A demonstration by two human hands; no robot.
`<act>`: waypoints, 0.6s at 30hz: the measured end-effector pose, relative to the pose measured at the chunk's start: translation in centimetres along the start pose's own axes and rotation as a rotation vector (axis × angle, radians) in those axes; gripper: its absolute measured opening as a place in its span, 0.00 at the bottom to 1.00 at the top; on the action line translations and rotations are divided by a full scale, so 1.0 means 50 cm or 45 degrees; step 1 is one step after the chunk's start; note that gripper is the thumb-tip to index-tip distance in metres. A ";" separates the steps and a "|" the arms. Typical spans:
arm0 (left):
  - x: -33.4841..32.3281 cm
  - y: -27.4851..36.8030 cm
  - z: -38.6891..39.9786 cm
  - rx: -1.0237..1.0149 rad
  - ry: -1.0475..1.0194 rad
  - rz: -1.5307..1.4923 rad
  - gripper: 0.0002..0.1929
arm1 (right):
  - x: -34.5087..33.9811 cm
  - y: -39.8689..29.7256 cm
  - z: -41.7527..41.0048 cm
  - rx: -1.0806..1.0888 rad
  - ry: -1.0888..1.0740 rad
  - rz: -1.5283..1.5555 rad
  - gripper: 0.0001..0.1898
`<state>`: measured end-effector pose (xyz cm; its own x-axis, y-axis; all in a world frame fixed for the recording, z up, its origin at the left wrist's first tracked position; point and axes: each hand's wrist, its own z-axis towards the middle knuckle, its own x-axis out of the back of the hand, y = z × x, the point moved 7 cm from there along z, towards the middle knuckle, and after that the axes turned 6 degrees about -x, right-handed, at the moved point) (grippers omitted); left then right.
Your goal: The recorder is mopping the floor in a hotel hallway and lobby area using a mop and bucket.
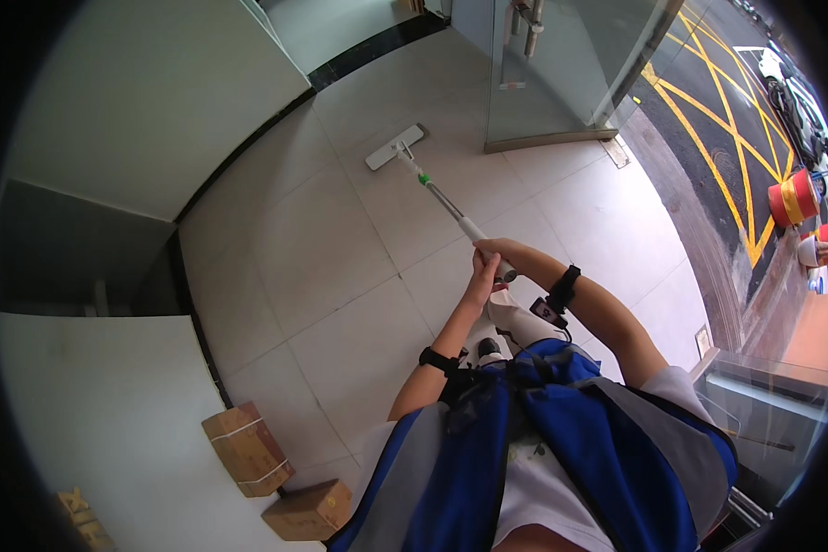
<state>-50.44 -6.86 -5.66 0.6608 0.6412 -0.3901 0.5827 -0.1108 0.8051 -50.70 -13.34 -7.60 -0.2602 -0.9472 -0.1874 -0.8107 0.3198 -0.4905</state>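
Note:
Both my hands grip the white handle end of a flat mop (446, 201) whose pole slants away from me to the upper left. My left hand (484, 271) is closed around the handle near its end. Against it, my right hand (498, 250) wraps the same handle from the right side. The mop's flat rectangular white head (395, 147) lies on the pale tiled floor (328, 238), joined to the pole below a green collar. A black strap circles each forearm, and the right one carries a small device.
Two cardboard boxes (248, 448) (308, 510) stand by the left wall. A glass door (559, 83) with a metal handle stands at the upper right. Beyond the doorway are a yellow-marked road, a red and yellow drum (793, 199) and parked vehicles. Another glass panel (766, 414) is at lower right.

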 end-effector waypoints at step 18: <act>0.106 0.235 0.301 -0.614 0.227 1.149 0.37 | 0.089 -0.328 0.223 0.061 -0.086 0.046 0.14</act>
<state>-32.98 -16.19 -4.97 0.6552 0.5781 0.4864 -0.3709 -0.3147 0.8737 -32.69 -22.51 -9.89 -0.2515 -0.9317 -0.2621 -0.7750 0.3560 -0.5221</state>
